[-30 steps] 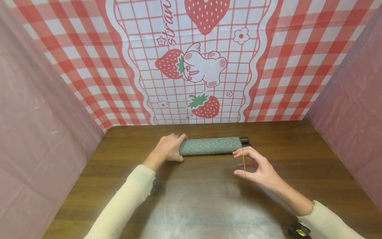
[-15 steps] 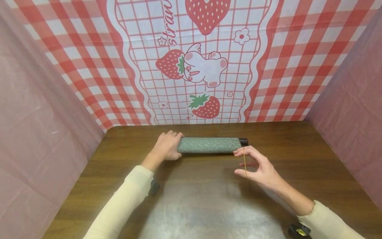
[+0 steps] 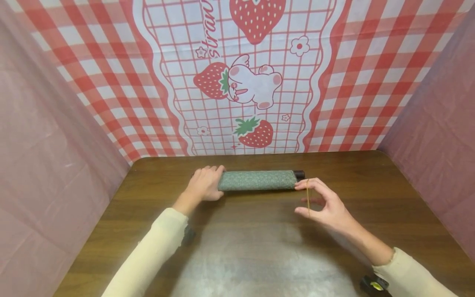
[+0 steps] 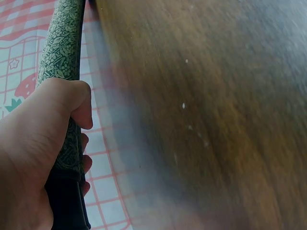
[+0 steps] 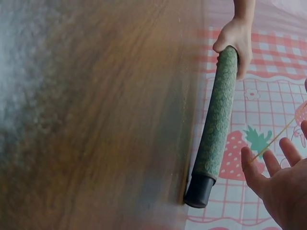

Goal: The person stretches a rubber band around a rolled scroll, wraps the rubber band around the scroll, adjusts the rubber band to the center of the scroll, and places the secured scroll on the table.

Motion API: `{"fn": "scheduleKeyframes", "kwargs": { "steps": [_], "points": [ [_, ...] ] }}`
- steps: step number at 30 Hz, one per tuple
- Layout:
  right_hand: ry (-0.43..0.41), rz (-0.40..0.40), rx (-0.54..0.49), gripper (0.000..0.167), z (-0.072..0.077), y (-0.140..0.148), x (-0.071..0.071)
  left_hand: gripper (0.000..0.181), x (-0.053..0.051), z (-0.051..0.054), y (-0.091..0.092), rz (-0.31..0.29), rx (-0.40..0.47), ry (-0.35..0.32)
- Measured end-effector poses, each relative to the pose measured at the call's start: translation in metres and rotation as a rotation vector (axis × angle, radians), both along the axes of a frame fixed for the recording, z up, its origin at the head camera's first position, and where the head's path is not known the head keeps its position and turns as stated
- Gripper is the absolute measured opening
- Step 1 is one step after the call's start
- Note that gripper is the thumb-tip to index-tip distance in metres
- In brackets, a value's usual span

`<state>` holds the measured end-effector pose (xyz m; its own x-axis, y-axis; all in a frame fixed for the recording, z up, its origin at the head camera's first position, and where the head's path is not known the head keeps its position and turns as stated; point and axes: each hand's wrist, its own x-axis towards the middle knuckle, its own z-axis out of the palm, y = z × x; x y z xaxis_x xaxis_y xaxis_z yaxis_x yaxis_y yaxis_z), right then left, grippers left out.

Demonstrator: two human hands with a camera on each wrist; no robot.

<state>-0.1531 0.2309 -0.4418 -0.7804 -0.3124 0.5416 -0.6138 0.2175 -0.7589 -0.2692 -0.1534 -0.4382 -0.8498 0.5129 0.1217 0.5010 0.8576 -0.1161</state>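
A rolled-up scroll (image 3: 257, 180) with green leafy-patterned backing lies crosswise near the back of the table. Black rod ends stick out; one rod end (image 5: 199, 191) shows clearly in the right wrist view. My left hand (image 3: 204, 183) grips the scroll's left end, thumb on the near side and fingers round the far side, as the left wrist view shows at the scroll (image 4: 62, 48). Just off the scroll's right end is my right hand (image 3: 328, 204), with fingers and thumb spread apart. A thin yellowish rubber band (image 3: 308, 198) is stretched between them.
The brown wooden table (image 3: 237, 247) reaches back to a red-and-white checked strawberry cloth (image 3: 256, 82). Pink curtains (image 3: 48, 144) hang on both sides. A dark wrist device (image 3: 374, 284) sits at the right sleeve.
The left hand and the scroll have slid a little to the left. My right hand has shifted slightly right, away from the scroll's end, with the rubber band still stretched on it.
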Motion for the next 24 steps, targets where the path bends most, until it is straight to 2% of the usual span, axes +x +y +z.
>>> {"fn": "scheduleKeyframes", "kwargs": {
  "steps": [13,19,24],
  "points": [
    [0.009,-0.053,-0.003,0.058,0.004,0.007,-0.004,0.071,0.006,0.006,-0.009,0.016,0.018,-0.05],
    [-0.025,-0.064,-0.002,0.057,0.007,0.01,-0.004,0.071,0.01,0.008,-0.015,0.014,0.029,-0.039],
    [-0.013,-0.05,0.008,0.058,0.008,0.012,-0.005,0.071,0.014,0.011,-0.021,0.012,0.052,-0.026]
  ]
}}
